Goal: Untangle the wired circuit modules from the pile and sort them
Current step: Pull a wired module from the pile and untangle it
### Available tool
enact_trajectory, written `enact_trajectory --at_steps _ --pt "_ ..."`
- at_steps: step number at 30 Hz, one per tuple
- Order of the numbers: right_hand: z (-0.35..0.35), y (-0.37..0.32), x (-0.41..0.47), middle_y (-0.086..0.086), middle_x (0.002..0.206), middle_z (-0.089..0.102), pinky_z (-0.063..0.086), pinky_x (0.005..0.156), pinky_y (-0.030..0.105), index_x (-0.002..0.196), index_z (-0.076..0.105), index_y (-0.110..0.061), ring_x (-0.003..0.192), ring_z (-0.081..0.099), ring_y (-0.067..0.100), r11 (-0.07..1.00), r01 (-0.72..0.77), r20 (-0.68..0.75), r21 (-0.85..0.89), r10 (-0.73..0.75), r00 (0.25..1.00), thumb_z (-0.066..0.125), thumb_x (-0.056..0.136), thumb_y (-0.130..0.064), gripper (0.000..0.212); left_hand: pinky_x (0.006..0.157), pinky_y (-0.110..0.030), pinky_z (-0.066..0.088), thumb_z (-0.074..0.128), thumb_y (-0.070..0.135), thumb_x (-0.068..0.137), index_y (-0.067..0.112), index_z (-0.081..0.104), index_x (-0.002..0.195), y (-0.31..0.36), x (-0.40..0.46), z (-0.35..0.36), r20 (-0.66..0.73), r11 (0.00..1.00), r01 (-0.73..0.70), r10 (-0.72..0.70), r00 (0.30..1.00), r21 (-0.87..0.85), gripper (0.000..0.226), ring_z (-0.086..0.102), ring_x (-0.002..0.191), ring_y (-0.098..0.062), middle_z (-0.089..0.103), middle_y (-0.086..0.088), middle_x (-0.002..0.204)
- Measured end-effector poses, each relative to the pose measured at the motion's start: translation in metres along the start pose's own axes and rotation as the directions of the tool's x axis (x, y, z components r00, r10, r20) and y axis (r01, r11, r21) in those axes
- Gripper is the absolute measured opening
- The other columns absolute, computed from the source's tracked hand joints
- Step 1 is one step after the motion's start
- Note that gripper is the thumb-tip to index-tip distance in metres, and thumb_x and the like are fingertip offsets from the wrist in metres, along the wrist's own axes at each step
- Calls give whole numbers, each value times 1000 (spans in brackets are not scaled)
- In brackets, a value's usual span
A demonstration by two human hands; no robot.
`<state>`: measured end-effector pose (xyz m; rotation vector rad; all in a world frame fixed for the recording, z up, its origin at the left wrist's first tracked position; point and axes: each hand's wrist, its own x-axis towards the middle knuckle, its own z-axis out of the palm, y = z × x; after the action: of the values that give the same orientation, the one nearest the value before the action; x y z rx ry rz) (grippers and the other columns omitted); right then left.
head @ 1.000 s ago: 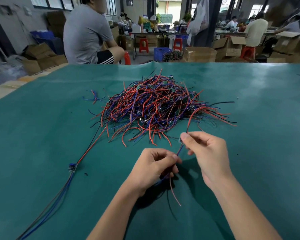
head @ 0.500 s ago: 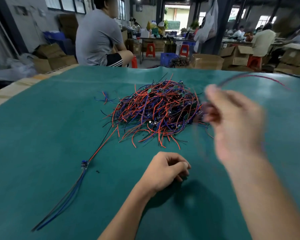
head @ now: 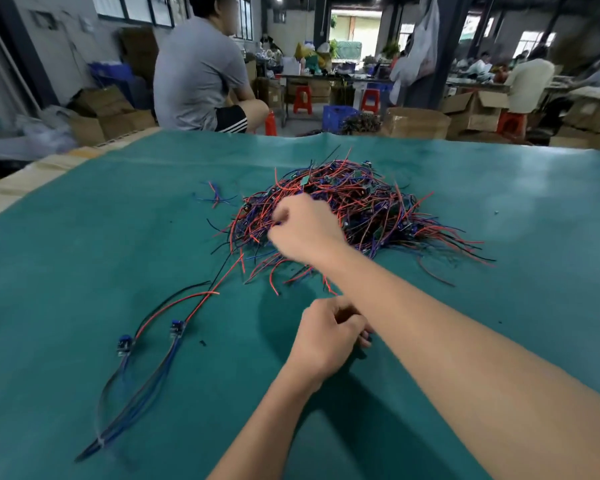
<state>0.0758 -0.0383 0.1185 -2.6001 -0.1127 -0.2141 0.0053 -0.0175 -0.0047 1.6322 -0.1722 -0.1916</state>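
Observation:
A tangled pile of red, blue and black wired circuit modules (head: 368, 209) lies in the middle of the green table cover (head: 84, 258). My right hand (head: 303, 232) reaches across onto the pile's left side, its fingers curled in among the wires there. Nearer to me, my left hand (head: 328, 337) rests on the cover as a curled fist with nothing visible in it. Two separated modules (head: 124, 344) (head: 177, 329) lie side by side at the left. Their blue leads trail toward the lower left, their red and black leads toward the pile.
A few loose wire bits (head: 215, 195) lie left of the pile. A person in a grey shirt (head: 198, 71) sits beyond the table's far edge. Cardboard boxes (head: 413, 121), red stools and a blue crate stand behind.
A second module now lies at the left beside the first. My right hand has come down from the raised position at the right onto the pile's left side. My left hand stayed a fist.

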Motion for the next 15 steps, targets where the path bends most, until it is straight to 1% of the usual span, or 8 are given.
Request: enact_trajectory --at_steps 1,2,4,5,7,9,12,15 --pt "-4 17 9 10 127 64 54 96 42 120 66 -20 116 60 34 997 -12 -78 -83 6 997 68 85 -20 35 68 -28 55 54 -8 90 7 72 87 2 0 0 -3 1000 -12 12 1000 -13 23 63 69 -15 71 -4 75" --pt "-6 34 15 11 133 56 52 96 45 126 59 -17 121 55 36 981 -21 -115 -193 -1 993 68 87 -20 40 66 -28 56 54 -8 89 8 72 85 4 0 0 -10 999 -37 37 999 -26 24 64 67 -16 71 -4 74" --pt "-5 66 21 12 138 43 49 97 49 131 49 -16 124 47 40 931 -43 -80 -363 15 997 71 90 -25 48 63 -27 55 50 -9 86 9 72 82 7 0 2 -12 998 -52 52 999 -43 29 62 64 -16 71 -5 72" --pt "-3 78 22 11 137 40 49 97 50 130 49 -15 122 48 40 919 -59 -60 -389 39 997 71 91 -26 46 62 -27 55 48 -10 85 9 72 81 6 0 2 -7 998 -53 53 999 -45 30 61 64 -16 70 -6 71" --pt "3 97 24 10 130 41 51 92 49 119 57 -11 112 54 38 935 -68 -92 -348 39 995 70 93 -20 30 62 -27 55 48 -9 84 8 72 80 7 0 1 8 997 -58 59 998 -40 30 61 63 -16 70 -7 72" --pt "4 108 26 10 122 47 51 84 42 103 68 -8 102 60 37 966 -72 -193 -249 24 981 66 92 -6 11 64 -28 56 50 -8 84 7 72 82 7 0 1 8 998 -47 47 999 -53 27 62 62 -17 71 -10 73" --pt "-1 120 24 10 110 62 46 80 33 88 78 -11 96 63 32 992 -82 -318 -92 49 947 64 87 5 21 64 -28 56 54 -6 84 7 73 82 7 0 -1 5 997 -30 30 1000 -68 23 63 62 -17 72 -14 76" --pt "-12 130 16 5 90 75 55 84 32 82 80 -17 86 71 25 993 -71 -405 92 102 909 66 82 2 24 64 -28 57 54 -6 85 9 73 82 7 0 -1 2 998 -27 28 1000 -64 24 63 62 -15 72 -13 77"
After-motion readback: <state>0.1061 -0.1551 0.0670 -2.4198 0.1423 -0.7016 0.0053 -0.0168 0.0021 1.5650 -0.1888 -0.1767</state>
